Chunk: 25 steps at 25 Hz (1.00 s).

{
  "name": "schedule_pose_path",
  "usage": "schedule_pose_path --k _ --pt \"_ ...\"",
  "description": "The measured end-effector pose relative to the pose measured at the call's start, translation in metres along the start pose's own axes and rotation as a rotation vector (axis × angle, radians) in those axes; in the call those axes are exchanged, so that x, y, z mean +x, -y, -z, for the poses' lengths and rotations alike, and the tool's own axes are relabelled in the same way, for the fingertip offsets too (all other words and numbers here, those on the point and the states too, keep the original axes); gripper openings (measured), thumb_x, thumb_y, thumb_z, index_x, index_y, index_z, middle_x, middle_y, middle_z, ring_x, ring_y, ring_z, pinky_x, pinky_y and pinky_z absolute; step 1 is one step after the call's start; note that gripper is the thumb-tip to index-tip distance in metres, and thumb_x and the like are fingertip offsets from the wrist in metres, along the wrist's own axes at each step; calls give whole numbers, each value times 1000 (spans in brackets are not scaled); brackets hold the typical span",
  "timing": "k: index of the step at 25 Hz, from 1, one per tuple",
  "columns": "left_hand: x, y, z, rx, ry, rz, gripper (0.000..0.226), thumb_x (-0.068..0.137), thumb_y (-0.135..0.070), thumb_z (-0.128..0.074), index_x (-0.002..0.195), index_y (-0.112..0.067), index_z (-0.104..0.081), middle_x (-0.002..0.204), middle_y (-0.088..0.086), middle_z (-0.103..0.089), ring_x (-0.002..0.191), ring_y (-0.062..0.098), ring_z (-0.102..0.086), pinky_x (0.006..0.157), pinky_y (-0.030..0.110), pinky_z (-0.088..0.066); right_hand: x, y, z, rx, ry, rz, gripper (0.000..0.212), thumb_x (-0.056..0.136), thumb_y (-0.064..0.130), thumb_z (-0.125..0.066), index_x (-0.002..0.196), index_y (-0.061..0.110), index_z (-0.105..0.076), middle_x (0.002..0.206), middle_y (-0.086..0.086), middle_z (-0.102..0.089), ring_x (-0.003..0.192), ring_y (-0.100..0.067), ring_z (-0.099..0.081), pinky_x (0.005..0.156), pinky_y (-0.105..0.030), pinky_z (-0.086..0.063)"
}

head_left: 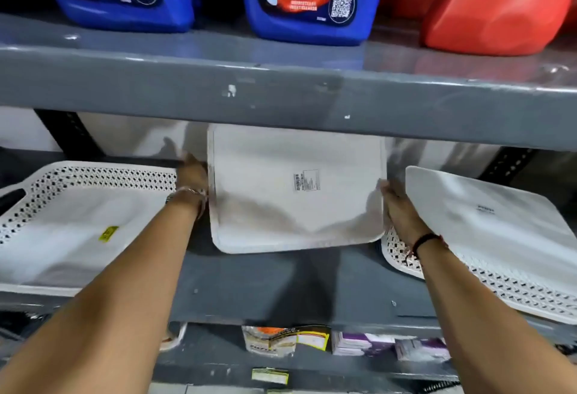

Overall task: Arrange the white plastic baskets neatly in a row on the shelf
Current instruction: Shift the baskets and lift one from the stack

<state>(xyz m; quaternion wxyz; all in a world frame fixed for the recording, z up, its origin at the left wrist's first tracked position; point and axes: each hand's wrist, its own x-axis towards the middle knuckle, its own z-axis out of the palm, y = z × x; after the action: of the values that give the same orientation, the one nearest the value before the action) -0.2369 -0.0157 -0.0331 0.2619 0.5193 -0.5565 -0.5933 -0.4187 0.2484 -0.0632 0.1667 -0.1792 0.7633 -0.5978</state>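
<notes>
Mid-placement: left hand (193, 175) at 9 o'clock and right hand (398, 206) at 3 clamp the sides of the middle basket (295, 187) (base toward camera, tilted), between its neighbours on the shelf (265, 284); next, likely squaring it level.

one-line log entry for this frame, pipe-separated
stage: positioning | left hand: grips middle basket left edge | right hand: grips right edge | neighbours: left basket, right basket | row: unfinished

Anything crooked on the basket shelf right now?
Yes. The middle basket, held between the left hand and right hand, sits rotated, its bottom edge slanting. The right basket overhangs the shelf front edge.
</notes>
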Motion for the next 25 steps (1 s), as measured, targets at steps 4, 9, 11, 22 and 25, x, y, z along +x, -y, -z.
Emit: schedule_pose_path --k 4,9,11,22,25 --pt "9 -15 26 -287 241 144 59 95 -48 -24 129 -6 -50 99 14 -74 88 29 -71 87 41 -48 -6 14 25 626 185 -180 48 92 46 -32 86 20 -73 96 -4 -75 73 -13 -68 78 -31 -56" --pt "-3 19 26 122 201 151 22 95 0 -37 81 7 -51 66 14 -45 62 28 -53 40 24 -57 -19 -31 18 161 208 -262 45 91 7 -46 51 15 -67 45 0 -60 38 -12 -52 40 -18 -40" --pt "-1 23 22 287 172 110 25 95 1 -38 106 15 -55 86 20 -60 96 42 -61 73 31 -60 -29 -39 14 55 163 -234 36 90 -3 -44 68 16 -66 54 -4 -60 42 -14 -53 37 -15 -41" --pt "-35 15 11 935 151 -82 43 97 -11 -35 135 9 -39 141 26 -45 122 34 -48 105 34 -38 -24 -43 -3 -344 1 -175 29 94 20 -41 118 11 -56 106 -13 -60 85 -37 -62 71 -46 -53" --pt "-31 9 4 1025 156 -148 44 96 -15 -39 133 7 -43 140 26 -46 127 37 -46 103 36 -40 -32 -16 1 -496 15 -111 14 93 11 -40 96 5 -52 84 -2 -55 84 -24 -52 72 -32 -41"
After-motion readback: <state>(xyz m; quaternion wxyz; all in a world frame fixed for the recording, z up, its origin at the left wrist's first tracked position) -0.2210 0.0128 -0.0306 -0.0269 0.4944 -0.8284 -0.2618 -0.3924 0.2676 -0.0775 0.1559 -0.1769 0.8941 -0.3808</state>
